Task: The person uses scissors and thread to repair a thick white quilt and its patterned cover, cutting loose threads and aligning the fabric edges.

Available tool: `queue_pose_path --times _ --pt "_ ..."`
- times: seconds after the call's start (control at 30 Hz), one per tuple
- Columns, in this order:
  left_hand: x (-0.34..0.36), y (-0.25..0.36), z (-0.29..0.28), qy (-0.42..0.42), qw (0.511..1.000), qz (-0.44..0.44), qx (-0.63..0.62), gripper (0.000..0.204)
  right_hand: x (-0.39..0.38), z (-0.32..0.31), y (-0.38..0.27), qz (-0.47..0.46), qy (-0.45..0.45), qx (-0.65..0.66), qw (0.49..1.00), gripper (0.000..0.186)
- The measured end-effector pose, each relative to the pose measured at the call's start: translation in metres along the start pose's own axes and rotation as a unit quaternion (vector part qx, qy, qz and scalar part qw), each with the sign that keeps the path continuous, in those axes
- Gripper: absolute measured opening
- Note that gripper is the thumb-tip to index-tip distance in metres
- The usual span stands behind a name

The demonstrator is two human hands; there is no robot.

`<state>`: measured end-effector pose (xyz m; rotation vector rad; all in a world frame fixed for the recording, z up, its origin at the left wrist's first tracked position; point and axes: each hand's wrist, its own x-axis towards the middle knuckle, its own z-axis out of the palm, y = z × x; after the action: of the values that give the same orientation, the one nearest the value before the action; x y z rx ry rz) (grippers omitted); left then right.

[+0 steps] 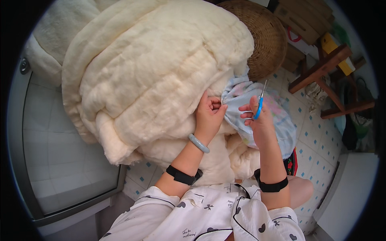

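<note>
Fluffy matt wadding [161,68], wrinkled cloth [251,126], plastic-handled metal scissors [260,103]

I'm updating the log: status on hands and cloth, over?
Left hand pinching pale-blue cloth. Right hand carrying blue-handled scissors. Cream wadding heaped beside cloth.

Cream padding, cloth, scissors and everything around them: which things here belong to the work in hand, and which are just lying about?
In the work:
- pale blue cloth, its edge at the left hand's fingertips
- blue-handled scissors, in the right hand
- cream padding, against the left hand

Apparently just lying about:
- round wicker piece
- brown wooden frame
- cardboard boxes
</note>
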<state>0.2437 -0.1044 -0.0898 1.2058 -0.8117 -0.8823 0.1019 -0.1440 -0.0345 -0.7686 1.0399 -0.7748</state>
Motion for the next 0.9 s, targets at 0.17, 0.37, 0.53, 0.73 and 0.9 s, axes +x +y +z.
queue_pose_path --times 0.17,0.37,0.53,0.73,0.9 --pt "-0.013 -0.005 0.009 -0.012 0.981 0.074 0.181 0.083 0.024 -0.001 0.018 -0.103 0.096 -0.090 0.986 0.041" --pt "-0.014 -0.005 0.010 -0.042 0.980 0.081 0.179 0.079 0.052 -0.006 0.043 -0.027 0.110 0.069 0.991 0.024" --pt "-0.003 -0.008 0.004 -0.107 0.847 0.236 0.463 0.056 0.052 -0.029 0.049 -0.064 0.142 0.181 0.971 0.021" --pt "0.029 0.021 0.007 -0.293 0.668 0.228 0.645 0.054 0.040 -0.018 0.045 -0.092 0.125 0.206 0.966 0.021" --pt "0.062 0.041 -0.027 -0.253 0.706 0.017 0.661 0.056 0.046 -0.026 0.047 -0.089 0.166 0.186 0.964 0.020"
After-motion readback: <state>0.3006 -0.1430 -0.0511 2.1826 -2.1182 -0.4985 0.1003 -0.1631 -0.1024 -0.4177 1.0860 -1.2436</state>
